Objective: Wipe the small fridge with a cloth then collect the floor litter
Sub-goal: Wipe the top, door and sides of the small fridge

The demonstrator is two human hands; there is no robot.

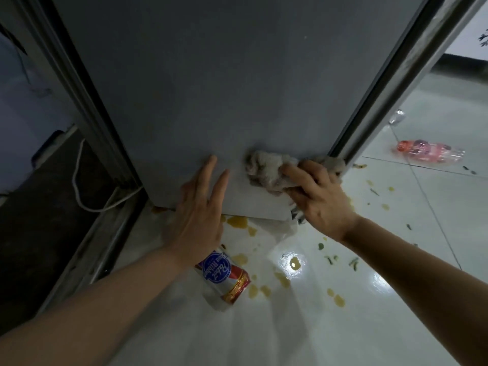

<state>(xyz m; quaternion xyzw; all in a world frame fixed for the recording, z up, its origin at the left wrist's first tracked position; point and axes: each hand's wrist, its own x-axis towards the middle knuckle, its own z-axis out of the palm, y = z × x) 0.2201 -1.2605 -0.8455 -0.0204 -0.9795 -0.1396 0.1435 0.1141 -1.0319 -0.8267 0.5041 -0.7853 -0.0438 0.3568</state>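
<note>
Head view: right hand (320, 199) grips cloth (266, 167) against fridge (211, 88); left hand (198, 207) presses flat, fingers straight.

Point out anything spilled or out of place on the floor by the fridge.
Yellow splashes and green scraps dot the white floor tiles. A beer can lies tipped below the fridge, and a pink plastic bottle lies on its side to the right.

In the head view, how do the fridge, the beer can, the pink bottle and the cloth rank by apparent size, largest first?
1. fridge
2. cloth
3. beer can and pink bottle: look alike; the can lies nearer the camera, so unranked.
</note>
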